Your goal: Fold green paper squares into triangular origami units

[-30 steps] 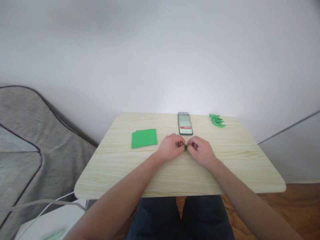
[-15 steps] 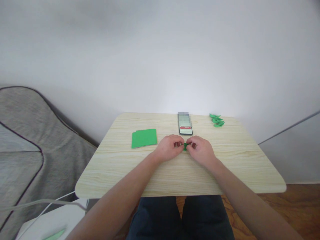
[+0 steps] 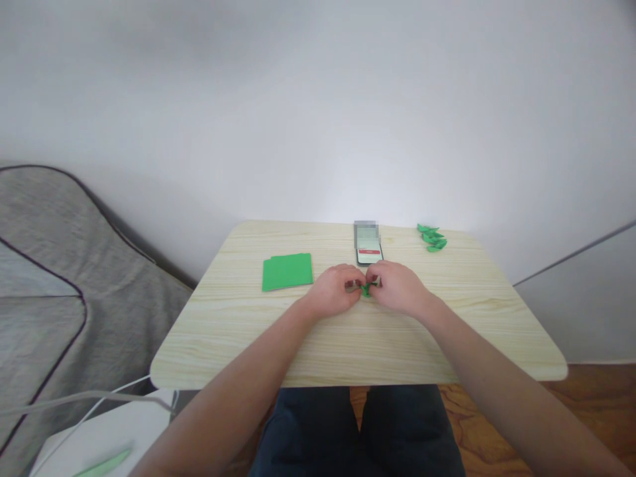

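Between my fingertips, over the middle of the table, is a small folded piece of green paper [image 3: 366, 290]. My left hand [image 3: 338, 290] pinches its left side, with thumb and fingers curled. On its right side my right hand [image 3: 397, 287] grips it, fingers bent down over the top. The fingers cover much of the paper, so its exact shape is hard to make out. To the left of my left hand lies a stack of green paper sheets [image 3: 287, 271]. Several folded green paper pieces [image 3: 432, 237] sit in a cluster at the back right.
A phone [image 3: 370, 255] with a lit screen lies just beyond my hands on the light wooden table [image 3: 238, 338]. Behind the table rises a white wall [image 3: 318, 119]. At left are a grey fabric-covered item [image 3: 129, 291] and a white surface with a cable [image 3: 89, 396].
My right hand has shifted slightly left and its fingers have moved over the top of the folded paper. More of the paper's points show now. The left hand keeps its pinch.
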Demonstrator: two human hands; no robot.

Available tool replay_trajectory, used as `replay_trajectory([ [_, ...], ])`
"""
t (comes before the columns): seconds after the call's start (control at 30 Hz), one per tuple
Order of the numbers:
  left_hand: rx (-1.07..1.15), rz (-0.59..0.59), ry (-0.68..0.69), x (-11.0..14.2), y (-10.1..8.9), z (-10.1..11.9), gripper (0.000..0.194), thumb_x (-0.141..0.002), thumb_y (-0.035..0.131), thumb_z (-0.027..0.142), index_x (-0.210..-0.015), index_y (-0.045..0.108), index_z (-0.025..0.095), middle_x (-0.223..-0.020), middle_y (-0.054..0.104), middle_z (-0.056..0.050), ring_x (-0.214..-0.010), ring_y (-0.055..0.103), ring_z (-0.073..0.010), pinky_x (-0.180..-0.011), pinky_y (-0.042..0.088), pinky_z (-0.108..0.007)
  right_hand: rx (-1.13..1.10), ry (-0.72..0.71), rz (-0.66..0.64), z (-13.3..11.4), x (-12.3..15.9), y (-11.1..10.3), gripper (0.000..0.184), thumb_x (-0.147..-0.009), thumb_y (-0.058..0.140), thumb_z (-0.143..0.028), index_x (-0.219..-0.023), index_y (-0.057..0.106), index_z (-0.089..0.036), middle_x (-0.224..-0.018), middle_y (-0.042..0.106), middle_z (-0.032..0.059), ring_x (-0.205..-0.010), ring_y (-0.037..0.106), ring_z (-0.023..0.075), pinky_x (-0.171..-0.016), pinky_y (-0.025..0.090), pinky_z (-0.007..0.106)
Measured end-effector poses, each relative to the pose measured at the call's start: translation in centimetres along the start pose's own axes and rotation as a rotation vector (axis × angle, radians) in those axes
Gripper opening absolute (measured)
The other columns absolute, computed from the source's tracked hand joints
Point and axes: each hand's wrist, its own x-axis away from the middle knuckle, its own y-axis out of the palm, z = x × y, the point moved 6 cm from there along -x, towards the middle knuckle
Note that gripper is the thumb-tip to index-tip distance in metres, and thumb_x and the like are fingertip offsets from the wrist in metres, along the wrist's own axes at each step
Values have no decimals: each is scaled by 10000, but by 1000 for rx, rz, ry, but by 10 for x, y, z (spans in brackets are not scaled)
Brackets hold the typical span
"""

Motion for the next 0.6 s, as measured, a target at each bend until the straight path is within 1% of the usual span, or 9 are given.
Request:
replay_trajectory([
  [0.1, -4, -2, 16, 0, 0, 0, 259, -778, 627, 74, -936, 771, 219, -929, 753, -39, -865, 683, -193, -806, 543, -313, 37, -39, -70, -4, -5, -2, 154, -792, 672, -165, -874, 769, -251, -890, 741, 47, -815, 661, 218, -671, 394, 300],
  [0.2, -20, -1, 34, 0, 0, 0, 244, -775, 628, 79, -927, 764, 214, -917, 746, -40, -871, 678, -197, -800, 536, -312, 68, -60, -108, -6, -7, -3, 184, -802, 653, -169, -901, 784, -251, -909, 745, 49, -825, 669, 220, -679, 398, 297],
  [0.4, -57, 11, 53, 0, 0, -2, 211, -791, 635, 101, -920, 753, 219, -888, 725, -36, -840, 657, -194, -776, 512, -312, 133, -74, -138, -8, -5, 0, 189, -856, 626, -185, -925, 789, -250, -954, 739, 56, -876, 687, 224, -721, 423, 299],
  [0.6, -84, 7, 93, 0, -1, -1, 180, -786, 630, 87, -868, 731, 211, -892, 731, -35, -872, 654, -200, -800, 492, -315, 150, -62, -140, -7, -4, 5, 165, -890, 633, -217, -967, 777, -240, -990, 724, 71, -912, 688, 231, -753, 437, 304],
])
